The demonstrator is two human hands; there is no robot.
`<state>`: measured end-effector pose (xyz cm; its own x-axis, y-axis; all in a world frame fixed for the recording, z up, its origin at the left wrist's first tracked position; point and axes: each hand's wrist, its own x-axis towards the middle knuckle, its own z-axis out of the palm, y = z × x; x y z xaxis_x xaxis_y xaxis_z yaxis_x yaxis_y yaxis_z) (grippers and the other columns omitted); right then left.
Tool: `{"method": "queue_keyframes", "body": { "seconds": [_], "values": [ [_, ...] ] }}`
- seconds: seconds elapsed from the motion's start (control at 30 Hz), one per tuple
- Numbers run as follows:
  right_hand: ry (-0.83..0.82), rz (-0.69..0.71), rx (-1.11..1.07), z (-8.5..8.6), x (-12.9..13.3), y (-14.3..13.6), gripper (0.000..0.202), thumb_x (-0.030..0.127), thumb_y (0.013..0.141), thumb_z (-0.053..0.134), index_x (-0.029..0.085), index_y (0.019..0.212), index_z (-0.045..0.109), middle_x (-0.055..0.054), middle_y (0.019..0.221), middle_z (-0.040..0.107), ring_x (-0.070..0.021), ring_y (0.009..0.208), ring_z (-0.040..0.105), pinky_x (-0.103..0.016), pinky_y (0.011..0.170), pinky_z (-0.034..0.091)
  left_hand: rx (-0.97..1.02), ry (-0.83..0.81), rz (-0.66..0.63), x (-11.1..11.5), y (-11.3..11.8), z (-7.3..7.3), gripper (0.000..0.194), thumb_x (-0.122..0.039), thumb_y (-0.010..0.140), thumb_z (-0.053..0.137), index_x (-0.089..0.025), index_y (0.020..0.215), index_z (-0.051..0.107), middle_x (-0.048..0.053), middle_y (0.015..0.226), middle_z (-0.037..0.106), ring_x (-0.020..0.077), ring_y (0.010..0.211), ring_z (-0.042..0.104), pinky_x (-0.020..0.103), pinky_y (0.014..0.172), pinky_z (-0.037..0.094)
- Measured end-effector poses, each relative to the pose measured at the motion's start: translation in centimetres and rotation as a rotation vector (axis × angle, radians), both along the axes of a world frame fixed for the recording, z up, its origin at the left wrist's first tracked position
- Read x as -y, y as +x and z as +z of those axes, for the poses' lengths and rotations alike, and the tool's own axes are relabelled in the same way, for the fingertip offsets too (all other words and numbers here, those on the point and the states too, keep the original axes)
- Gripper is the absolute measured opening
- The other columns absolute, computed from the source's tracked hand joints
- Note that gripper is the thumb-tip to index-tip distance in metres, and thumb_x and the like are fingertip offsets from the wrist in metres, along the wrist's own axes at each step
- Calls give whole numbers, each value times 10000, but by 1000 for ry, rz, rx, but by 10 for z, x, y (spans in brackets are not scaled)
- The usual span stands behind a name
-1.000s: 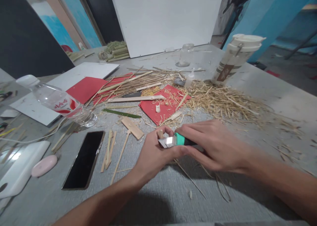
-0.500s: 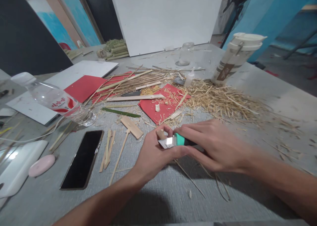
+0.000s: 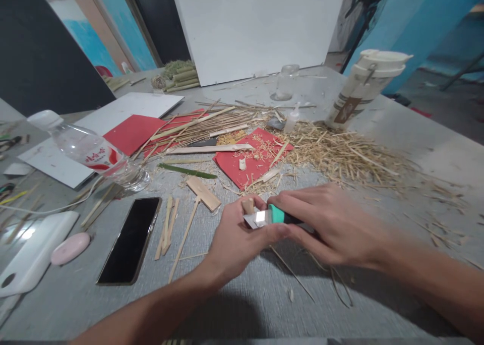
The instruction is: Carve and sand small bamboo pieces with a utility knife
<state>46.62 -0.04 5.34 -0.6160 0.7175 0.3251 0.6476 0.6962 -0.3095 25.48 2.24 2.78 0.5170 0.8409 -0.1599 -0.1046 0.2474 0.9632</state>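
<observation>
In my right hand (image 3: 321, 224) is a utility knife (image 3: 278, 214) with a green and black handle, its blade pointing left. My left hand (image 3: 238, 234) is closed around a small piece of wood or bamboo (image 3: 248, 206), of which only one end shows. The blade lies against or just in front of that piece; the exact contact is hidden by the fingers. My left thumb rests near the knife's handle. Left of my hands lie a flat bamboo piece with a thin stick (image 3: 204, 194) at its edge and several slim bamboo strips (image 3: 168, 229).
A black phone (image 3: 130, 241), a pink oval case (image 3: 70, 249) and a water bottle (image 3: 91, 151) stand or lie at left. Beyond my hands are a red sheet (image 3: 242, 171) with shavings, a straw pile (image 3: 340, 151), a glass jar (image 3: 285, 82) and a tall lidded cup (image 3: 363, 88).
The whole view has shifted slightly, so the things on the table appear a little further right. Both hands keep the same hold on the knife and the small piece.
</observation>
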Motion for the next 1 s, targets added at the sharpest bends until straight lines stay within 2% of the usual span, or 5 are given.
{"method": "queue_keyframes", "body": {
  "seconds": [0.17,0.33,0.53,0.7,1.0],
  "values": [
    [56,-32,14,0,1,-2,353,418,1146,377,176,988,579,-8,772,597,-123,611,473,-310,607,239,5,-16,4,3,-1,-3,610,-662,697,928,-193,881,585,-53,714,493,82,610,375,231,565,316],
    [65,-116,15,1,3,-4,303,370,1123,407,183,927,542,-1,750,578,-112,596,466,-310,588,206,3,-50,30,2,2,-4,533,-549,731,935,-206,849,545,-83,657,405,73,575,307,231,551,274],
    [7,-69,18,0,2,-3,308,394,1125,404,184,978,575,5,769,598,-118,594,473,-321,588,205,-21,-42,49,-2,5,4,574,-462,626,990,-215,869,533,-81,674,500,80,608,376,212,552,314],
    [-16,-63,37,2,1,-1,312,404,1127,403,188,978,573,7,780,600,-121,593,472,-335,588,191,12,-43,41,-3,4,3,542,-373,636,989,-213,876,530,-90,674,501,73,598,386,199,539,317],
    [-13,-74,63,4,1,0,328,411,1131,395,192,957,566,10,763,596,-121,575,450,-336,585,185,-62,-22,65,-3,3,3,509,-392,663,982,-206,835,540,-79,651,496,82,597,385,215,542,313]
  ]
}}
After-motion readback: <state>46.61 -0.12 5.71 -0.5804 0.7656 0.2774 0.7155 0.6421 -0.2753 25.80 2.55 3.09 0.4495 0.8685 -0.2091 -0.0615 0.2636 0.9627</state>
